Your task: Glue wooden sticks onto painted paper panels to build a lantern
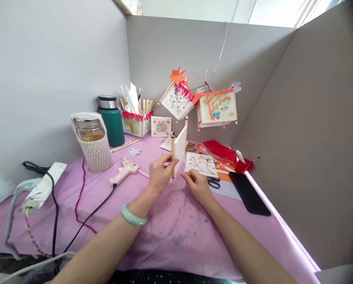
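My left hand (159, 173) pinches an upright wooden stick (173, 152) that forms the near edge of a white paper panel (180, 145), standing on the pink table cover (170, 228). A second stick edges the panel's far side. My right hand (196, 184) rests on the cover just right of the stick's foot, fingers curled, touching a drawn card (200, 164) with a tree sketch. A green bangle (133, 217) sits on my left wrist.
A pink glue gun (124, 169) with a black cord lies to the left, near a crochet-covered jar (92, 142) and a green flask (111, 120). Two painted paper lanterns (217, 107) hang behind. Scissors (213, 182), red paper (220, 150) and a black phone (249, 193) lie right.
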`<state>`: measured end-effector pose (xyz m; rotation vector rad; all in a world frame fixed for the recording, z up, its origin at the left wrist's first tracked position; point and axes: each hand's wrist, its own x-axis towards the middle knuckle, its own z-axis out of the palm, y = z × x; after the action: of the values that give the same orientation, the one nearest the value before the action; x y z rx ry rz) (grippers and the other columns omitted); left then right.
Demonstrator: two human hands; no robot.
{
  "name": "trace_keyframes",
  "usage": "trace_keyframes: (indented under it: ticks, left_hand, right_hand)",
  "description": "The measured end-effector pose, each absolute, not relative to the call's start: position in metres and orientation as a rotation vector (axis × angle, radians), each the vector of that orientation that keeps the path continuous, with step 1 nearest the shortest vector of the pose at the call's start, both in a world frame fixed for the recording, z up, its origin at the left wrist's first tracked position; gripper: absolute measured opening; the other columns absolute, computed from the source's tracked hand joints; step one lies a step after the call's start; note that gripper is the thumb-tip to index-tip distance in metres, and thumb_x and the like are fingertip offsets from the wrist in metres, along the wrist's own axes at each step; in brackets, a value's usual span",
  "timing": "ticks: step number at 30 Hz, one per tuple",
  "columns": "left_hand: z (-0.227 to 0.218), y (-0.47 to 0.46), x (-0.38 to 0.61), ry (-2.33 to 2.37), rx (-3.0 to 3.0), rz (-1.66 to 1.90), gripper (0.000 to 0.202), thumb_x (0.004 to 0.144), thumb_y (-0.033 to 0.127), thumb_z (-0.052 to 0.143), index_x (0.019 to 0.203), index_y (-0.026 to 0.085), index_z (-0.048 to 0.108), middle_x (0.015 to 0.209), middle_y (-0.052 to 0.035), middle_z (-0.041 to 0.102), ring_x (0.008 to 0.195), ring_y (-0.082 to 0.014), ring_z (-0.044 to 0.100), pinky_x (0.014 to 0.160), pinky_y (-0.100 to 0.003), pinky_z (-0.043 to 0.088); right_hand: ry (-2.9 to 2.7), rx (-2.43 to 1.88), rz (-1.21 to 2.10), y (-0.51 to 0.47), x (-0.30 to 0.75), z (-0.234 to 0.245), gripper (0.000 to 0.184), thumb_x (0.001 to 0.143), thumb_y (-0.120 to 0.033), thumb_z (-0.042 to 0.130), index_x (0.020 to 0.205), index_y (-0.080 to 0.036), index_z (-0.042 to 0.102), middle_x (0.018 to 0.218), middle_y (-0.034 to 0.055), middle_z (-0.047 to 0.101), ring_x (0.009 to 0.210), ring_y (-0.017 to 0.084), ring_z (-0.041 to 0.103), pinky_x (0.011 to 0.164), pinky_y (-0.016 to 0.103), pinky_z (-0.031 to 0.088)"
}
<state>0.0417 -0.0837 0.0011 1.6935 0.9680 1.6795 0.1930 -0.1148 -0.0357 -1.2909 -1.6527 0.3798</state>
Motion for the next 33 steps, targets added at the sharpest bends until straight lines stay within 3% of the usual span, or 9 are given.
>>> trace_keyframes:
  ticks: [5, 19, 33]
  left_hand:
    - [0.0, -0.093, 0.049, 1.018, 1.849, 1.622, 0.008, 0.075, 0.019, 0.061, 0.081, 0.018, 0.065, 0.08, -0.0016, 0.062, 0.075, -0.0126, 0.058, 0.061, -0.021, 0.051]
    - [-0.007, -0.096, 0.05, 1.055, 2.02, 1.457, 0.01, 0.079, 0.023, 0.056, 0.087, 0.018, 0.058, 0.082, -0.0018, 0.062, 0.071, -0.0125, 0.058, 0.063, -0.023, 0.049]
    - [-0.007, -0.094, 0.048, 1.107, 2.029, 1.404, 0.004, 0.078, 0.021, 0.056, 0.077, 0.018, 0.058, 0.075, -0.001, 0.063, 0.065, -0.0125, 0.058, 0.062, -0.024, 0.047]
  right_hand:
    - [-1.795, -1.245, 0.215, -0.116, 0.184, -0.038, 0.018, 0.081, -0.035, 0.058, 0.084, -0.018, 0.054, 0.073, -0.0012, 0.056, 0.056, 0.011, 0.047, 0.056, 0.024, 0.036]
    - [-1.93, -1.242, 0.179, -0.117, 0.188, -0.039, 0.009, 0.085, -0.024, 0.046, 0.087, -0.018, 0.053, 0.08, 0.0036, 0.058, 0.066, 0.015, 0.05, 0.06, 0.026, 0.037]
    - [-1.906, -1.186, 0.281, -0.112, 0.186, -0.038, 0.006, 0.083, -0.02, 0.047, 0.082, -0.018, 0.053, 0.077, 0.0035, 0.059, 0.069, 0.016, 0.053, 0.066, 0.028, 0.039]
